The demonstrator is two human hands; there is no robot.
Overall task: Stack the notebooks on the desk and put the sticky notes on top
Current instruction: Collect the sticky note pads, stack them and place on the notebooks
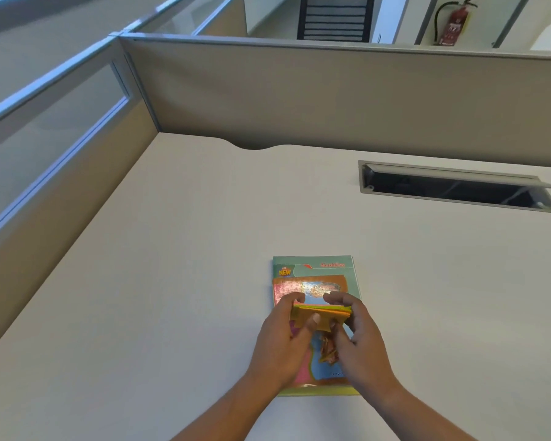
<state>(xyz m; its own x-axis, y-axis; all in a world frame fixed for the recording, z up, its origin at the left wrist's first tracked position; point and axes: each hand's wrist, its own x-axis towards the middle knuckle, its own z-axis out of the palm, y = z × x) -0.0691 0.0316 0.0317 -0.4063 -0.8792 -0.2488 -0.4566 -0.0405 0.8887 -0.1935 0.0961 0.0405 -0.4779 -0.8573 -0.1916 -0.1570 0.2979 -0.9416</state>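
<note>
A stack of notebooks (323, 268) lies flat on the white desk (172, 281), a green-topped cover showing beneath a smaller orange-framed one. Both hands hover just above the stack's middle and hold a small pad of sticky notes (322, 313), with yellow, orange and green layers visible at its edge. My left hand (283, 332) grips the pad's left side with the thumb in front. My right hand (357, 335) pinches its right side. The hands hide much of the top cover.
A grey open cable hatch (452, 186) is set into the desk at the back right. Grey partition walls (331, 93) close the desk at the back and left. A red fire extinguisher (455, 23) hangs beyond the partition.
</note>
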